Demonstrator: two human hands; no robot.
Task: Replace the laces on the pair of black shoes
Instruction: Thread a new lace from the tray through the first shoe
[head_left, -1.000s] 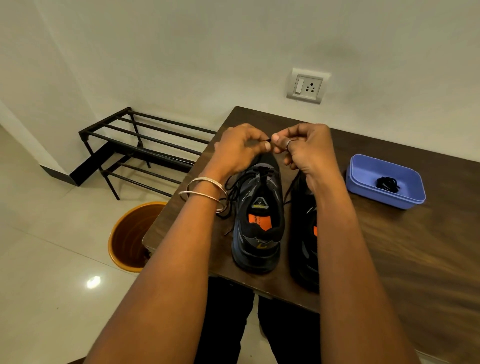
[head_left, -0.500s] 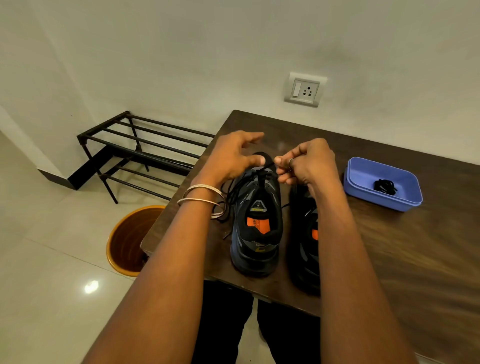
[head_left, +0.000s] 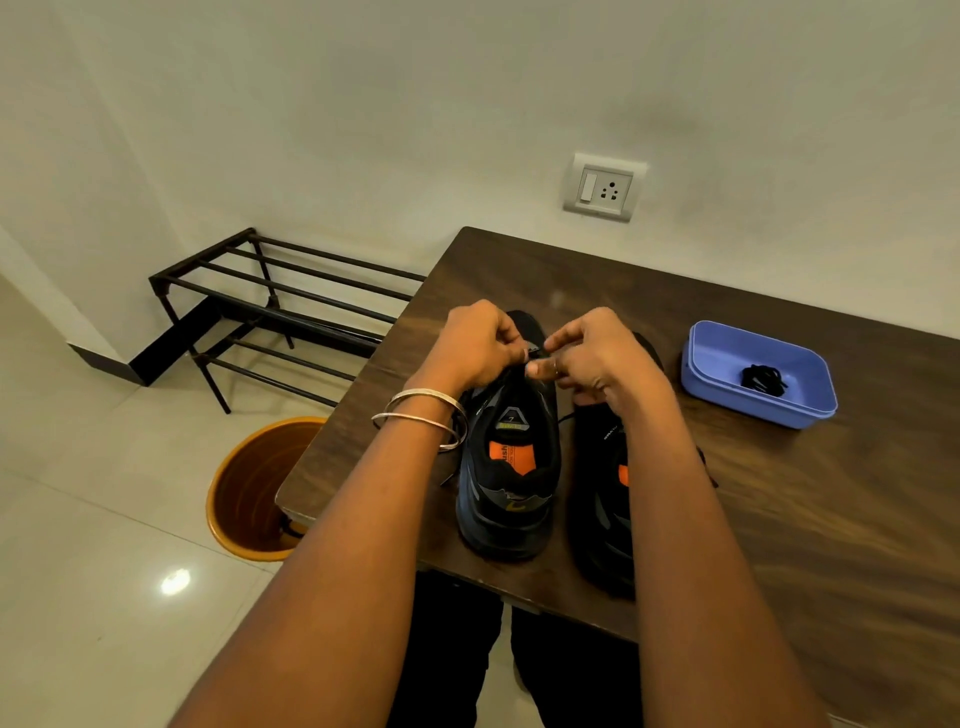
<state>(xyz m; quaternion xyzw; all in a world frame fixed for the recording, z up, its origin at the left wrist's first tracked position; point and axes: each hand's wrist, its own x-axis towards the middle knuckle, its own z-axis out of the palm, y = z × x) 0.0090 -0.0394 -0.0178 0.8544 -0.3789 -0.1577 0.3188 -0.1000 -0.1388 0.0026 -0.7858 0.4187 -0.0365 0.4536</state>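
Both hands meet over the front of the nearer-left shoe: the left hand (head_left: 480, 345) has its fingers curled and pinches a bit of black lace (head_left: 535, 353), and the right hand (head_left: 597, 358) pinches the same lace from the other side, fingertips almost touching. That left shoe (head_left: 511, 467) stands heel toward the person on the dark wooden table (head_left: 779, 519), with the right shoe (head_left: 605, 499) just beside it, partly hidden under the forearm.

My guess is that the lace is being worked through the eyelets near the toe; whether it is an old one coming out or a new one going in, I cannot tell. Next calls for a fine pull, keeping the tip pinched and the shoe steady.

A blue plastic tray (head_left: 717, 374) farther right holds a small black lace bundle (head_left: 762, 378).

Writing: an orange insole label begins "ush"; the tongue tag shows what looks like a "7". The rest is too small.
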